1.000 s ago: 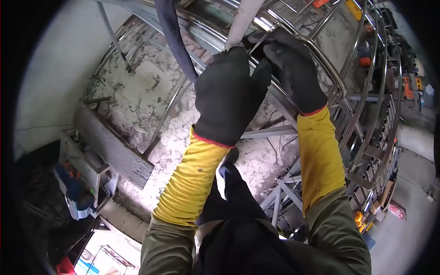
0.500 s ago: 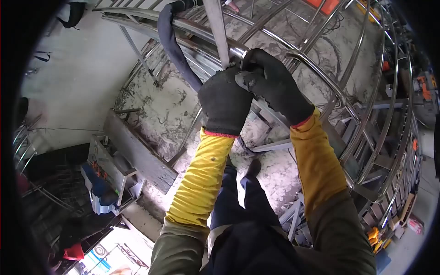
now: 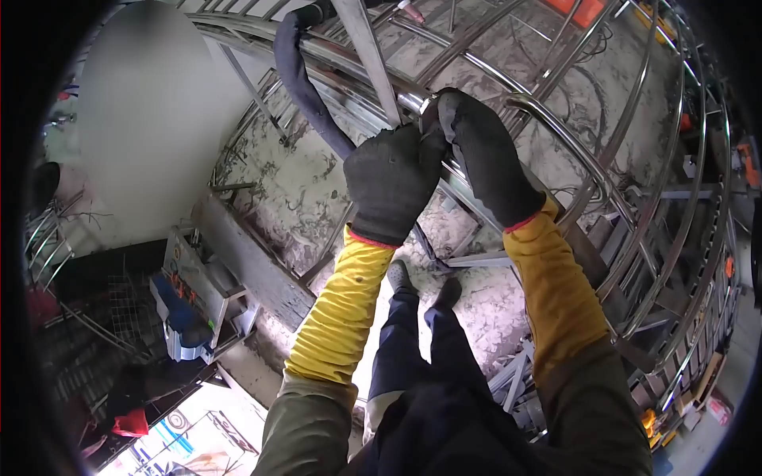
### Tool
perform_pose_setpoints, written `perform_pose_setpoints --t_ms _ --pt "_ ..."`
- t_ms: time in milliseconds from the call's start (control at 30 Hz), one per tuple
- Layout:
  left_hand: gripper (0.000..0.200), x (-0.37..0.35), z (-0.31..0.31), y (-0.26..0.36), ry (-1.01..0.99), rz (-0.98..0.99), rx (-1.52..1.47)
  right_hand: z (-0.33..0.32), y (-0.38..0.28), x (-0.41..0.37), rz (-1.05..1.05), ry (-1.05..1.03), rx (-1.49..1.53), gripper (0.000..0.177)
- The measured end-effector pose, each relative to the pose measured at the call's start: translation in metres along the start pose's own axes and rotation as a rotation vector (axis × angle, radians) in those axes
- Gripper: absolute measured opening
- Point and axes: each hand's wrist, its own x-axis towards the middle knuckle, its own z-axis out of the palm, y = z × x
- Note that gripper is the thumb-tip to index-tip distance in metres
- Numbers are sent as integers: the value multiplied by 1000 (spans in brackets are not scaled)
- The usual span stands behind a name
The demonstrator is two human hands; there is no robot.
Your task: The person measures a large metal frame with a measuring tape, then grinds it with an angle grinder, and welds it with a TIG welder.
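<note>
My left hand, in a dark glove, is closed near the lower end of a flat metal bar; what lies inside its fingers is hidden. My right hand, gloved too, is closed beside it at the end of a shiny round tube. The two hands touch or nearly touch. From the upper left a thick dark sleeved hose curves down to my left hand, and a thinner dark cable comes out below it.
Curved shiny metal rails spread across the upper right. A wooden plank leans at the left, beside a blue object and a metal box. An orange object lies at the top. My feet stand on the stained floor below.
The view has shifted slightly. My right hand has turned a little, its fingers now pointing more upward at the tube's end. My left hand has stayed closed near the bar.
</note>
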Motion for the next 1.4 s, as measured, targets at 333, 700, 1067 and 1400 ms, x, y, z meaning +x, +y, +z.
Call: perform_pose_setpoints --t_ms 333,700,1067,1400 --pt "41 1 4 -1 68 32 -39 1 1 4 71 77 -97 34" --pt "40 1 -11 1 -5 -60 -199 19 -24 8 211 253 -305 43" --pt "20 -296 -81 -70 -689 -55 -526 24 -49 -46 -287 616 -589 32" --pt "30 -427 -151 -322 -257 -1589 -1026 148 29 -352 653 499 -718 15"
